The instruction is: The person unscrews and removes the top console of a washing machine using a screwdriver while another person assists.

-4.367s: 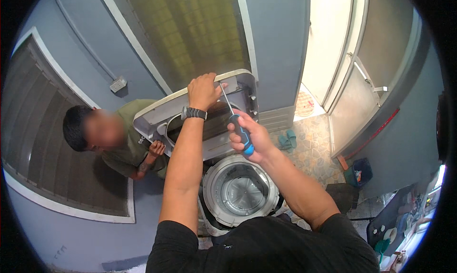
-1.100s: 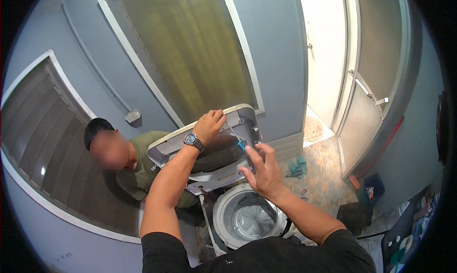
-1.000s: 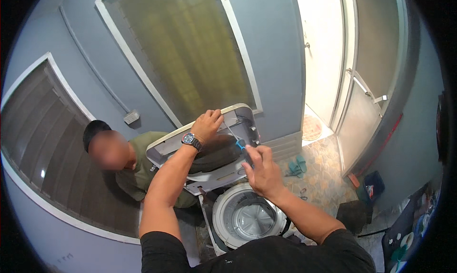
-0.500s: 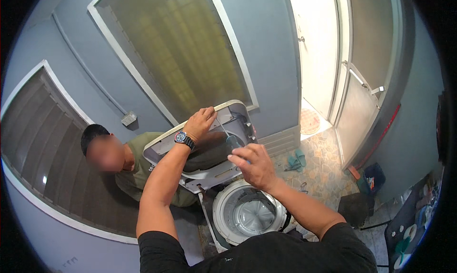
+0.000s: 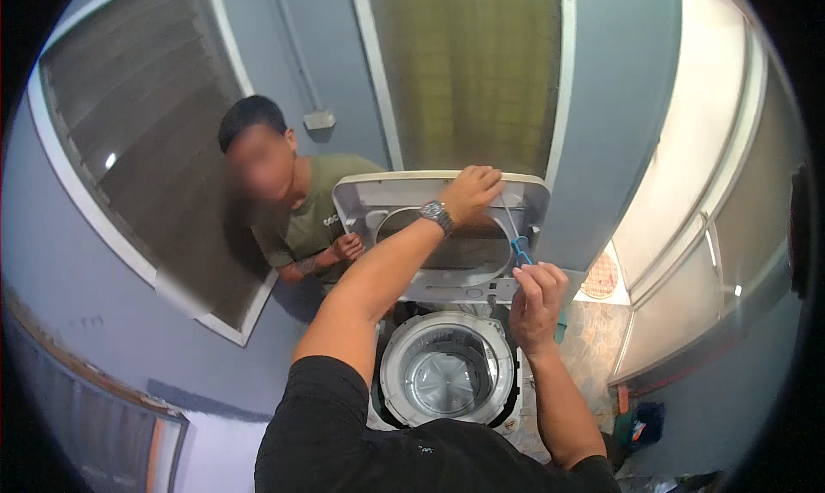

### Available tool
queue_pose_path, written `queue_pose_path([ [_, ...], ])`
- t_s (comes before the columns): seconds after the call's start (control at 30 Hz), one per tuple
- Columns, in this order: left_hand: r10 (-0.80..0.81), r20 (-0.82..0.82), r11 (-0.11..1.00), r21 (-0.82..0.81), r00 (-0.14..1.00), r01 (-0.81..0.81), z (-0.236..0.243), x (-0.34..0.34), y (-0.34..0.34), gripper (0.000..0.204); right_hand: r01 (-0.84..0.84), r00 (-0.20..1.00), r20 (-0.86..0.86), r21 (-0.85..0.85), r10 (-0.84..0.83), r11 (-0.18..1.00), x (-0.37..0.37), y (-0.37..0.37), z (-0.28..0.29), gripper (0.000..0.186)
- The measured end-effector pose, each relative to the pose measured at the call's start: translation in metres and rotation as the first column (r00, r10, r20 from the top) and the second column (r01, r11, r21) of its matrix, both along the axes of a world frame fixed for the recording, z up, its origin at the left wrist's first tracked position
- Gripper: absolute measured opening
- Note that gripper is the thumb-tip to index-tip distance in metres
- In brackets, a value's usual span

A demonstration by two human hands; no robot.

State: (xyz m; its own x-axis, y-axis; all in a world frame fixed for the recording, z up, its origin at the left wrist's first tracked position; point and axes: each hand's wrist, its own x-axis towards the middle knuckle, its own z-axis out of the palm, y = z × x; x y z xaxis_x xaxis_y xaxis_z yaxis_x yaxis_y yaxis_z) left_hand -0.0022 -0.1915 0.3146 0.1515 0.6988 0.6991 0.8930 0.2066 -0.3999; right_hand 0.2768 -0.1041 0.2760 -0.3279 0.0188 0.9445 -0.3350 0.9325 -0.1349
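The washing machine's raised top cover [image 5: 404, 278] stands tilted up, its round opening facing me. My left hand [image 5: 475, 192], wearing a wristwatch, is closed over the cover's upper rim, fingertips beside the tip of a screwdriver's shaft. That screwdriver [image 5: 519, 249] has a thin metal shaft and a blue handle; it slants down from the rim. Lower right, my right hand [image 5: 537, 300] is closed around the end of its handle. Whether the tip sits in a screw is too small to tell. Below the cover is the machine's open tub [image 5: 443, 381].
A person [image 5: 301, 201] in a green shirt stands at the left, one hand [image 5: 348, 246] at the cover's left edge. Behind the cover is a window [image 5: 473, 81]. A doorway [image 5: 687, 149] opens at right, with a dark bin [image 5: 644, 424] on the floor nearby.
My view has turned, so the cover and tub appear more level. My right hand's fingers have closed at the screwdriver's handle end. The other person's hand now shows at the cover's left edge.
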Motion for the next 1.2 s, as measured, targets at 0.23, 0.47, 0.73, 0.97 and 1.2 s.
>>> queue_pose_path([
  [0.23, 0.035, 0.033, 0.999, 0.017, 0.999, -0.036, -0.002, -0.007, -0.015, 0.029, -0.082, 0.994, 0.062, -0.080, 0.087, 0.993, -0.007, -0.011, -0.002, 0.039],
  [0.47, 0.044, 0.002, 0.997, -0.062, 0.999, -0.044, -0.011, -0.031, -0.002, 0.027, -0.053, 0.999, 0.000, -0.022, 0.053, 0.998, 0.005, 0.013, 0.001, 0.026],
  [0.73, -0.119, 0.353, 0.981, 0.187, 0.928, 0.054, -0.084, 0.058, 0.001, 0.024, 0.091, 0.992, 0.130, -0.703, 0.002, 0.705, 0.119, 0.062, -0.040, 0.038],
  [0.97, 0.282, 0.954, 0.933, -0.248, 0.099, -0.262, -0.416, 0.155, 0.011, 0.010, 0.178, 0.974, 0.146, -0.965, 0.172, -0.192, 0.212, 0.097, -0.164, 0.037],
  [1.2, 0.364, 0.930, 0.850, -0.355, -0.054, -0.390, -0.473, 0.158, 0.065, 0.013, 0.237, 0.971, 0.213, -0.908, 0.106, -0.346, 0.269, 0.071, -0.196, 0.035],
])
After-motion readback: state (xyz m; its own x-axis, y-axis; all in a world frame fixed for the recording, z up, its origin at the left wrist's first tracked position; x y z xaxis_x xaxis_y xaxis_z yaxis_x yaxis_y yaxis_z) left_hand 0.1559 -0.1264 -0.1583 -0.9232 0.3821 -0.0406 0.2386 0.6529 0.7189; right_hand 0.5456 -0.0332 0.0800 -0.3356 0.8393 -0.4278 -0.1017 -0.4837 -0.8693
